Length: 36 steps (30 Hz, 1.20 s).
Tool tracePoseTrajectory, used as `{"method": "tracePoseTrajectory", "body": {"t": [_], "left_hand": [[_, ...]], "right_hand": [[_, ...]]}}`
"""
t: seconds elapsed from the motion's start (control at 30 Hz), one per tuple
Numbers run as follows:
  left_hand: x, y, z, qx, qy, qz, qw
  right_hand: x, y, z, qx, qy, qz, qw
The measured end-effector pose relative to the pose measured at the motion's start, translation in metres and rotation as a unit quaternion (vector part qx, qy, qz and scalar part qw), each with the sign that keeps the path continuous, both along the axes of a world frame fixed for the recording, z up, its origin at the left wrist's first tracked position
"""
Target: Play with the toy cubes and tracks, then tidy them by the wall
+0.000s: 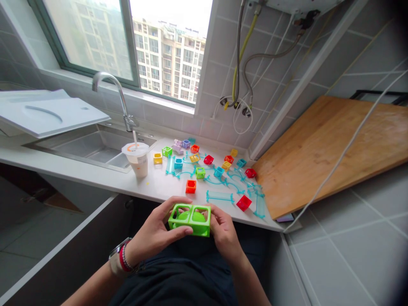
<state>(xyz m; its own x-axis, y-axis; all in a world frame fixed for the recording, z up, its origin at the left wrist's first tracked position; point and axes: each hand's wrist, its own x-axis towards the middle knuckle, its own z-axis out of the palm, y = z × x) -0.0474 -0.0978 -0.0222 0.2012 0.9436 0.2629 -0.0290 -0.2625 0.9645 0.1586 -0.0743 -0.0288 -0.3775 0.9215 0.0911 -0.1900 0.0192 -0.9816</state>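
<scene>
Gripping nine-o'clock end: left hand (155, 227), thumb along near side | joined green cubes (191, 217) between both hands, touching each, long axis nine-to-three o'clock | red cube (191, 186) at twelve, apart, on counter (165, 182) | right hand (225, 228) clamped on three-o'clock end

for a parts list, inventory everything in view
window: 1, dark frame, back
counter: 1, white, below window
sink: 1, grey, left
faucet: 1, chrome, behind sink
cup: 1, whitish, beside sink
panels: some, white, over sink
joined cubes: 2, green, foreground centre
loose cubes: many, mixed, counter
clear pieces: several, teal, counter
hoses: several, mixed, upper right
cables: several, white, right
wooden board: 1, brown, right
appliance: 1, white, top
buildings: several, pale, outside
left hand: 1, holding joined cubes
right hand: 1, same cubes
</scene>
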Motion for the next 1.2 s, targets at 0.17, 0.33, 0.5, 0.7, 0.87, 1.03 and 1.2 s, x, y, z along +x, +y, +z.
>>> {"method": "tracePoseTrajectory", "body": {"t": [0.17,0.33,0.5,0.7,0.87,1.03,1.2], "left_hand": [[0.0,-0.004,-0.005,0.064,0.01,0.035,0.997],[-0.001,-0.005,-0.006,0.095,0.048,0.072,0.992],[0.0,-0.006,-0.005,0.087,0.038,0.065,0.993],[-0.001,-0.007,-0.008,0.06,0.015,0.062,0.996],[-0.001,-0.004,-0.012,0.031,-0.027,0.051,0.998],[-0.001,0.003,-0.016,-0.003,-0.051,0.054,0.997],[0.0,0.004,-0.019,0.009,-0.054,0.045,0.997]], "right_hand": [[0.005,-0.005,-0.003,0.019,0.035,-0.016,0.999],[0.013,-0.01,-0.006,0.117,0.02,0.019,0.993],[0.02,-0.007,-0.016,0.202,-0.056,-0.025,0.978],[0.023,-0.006,-0.024,0.217,-0.054,-0.033,0.974],[0.023,-0.007,-0.022,0.22,-0.053,-0.03,0.974],[0.022,-0.008,-0.017,0.233,-0.065,-0.047,0.969],[0.019,-0.011,-0.014,0.205,-0.05,-0.056,0.976]]}}
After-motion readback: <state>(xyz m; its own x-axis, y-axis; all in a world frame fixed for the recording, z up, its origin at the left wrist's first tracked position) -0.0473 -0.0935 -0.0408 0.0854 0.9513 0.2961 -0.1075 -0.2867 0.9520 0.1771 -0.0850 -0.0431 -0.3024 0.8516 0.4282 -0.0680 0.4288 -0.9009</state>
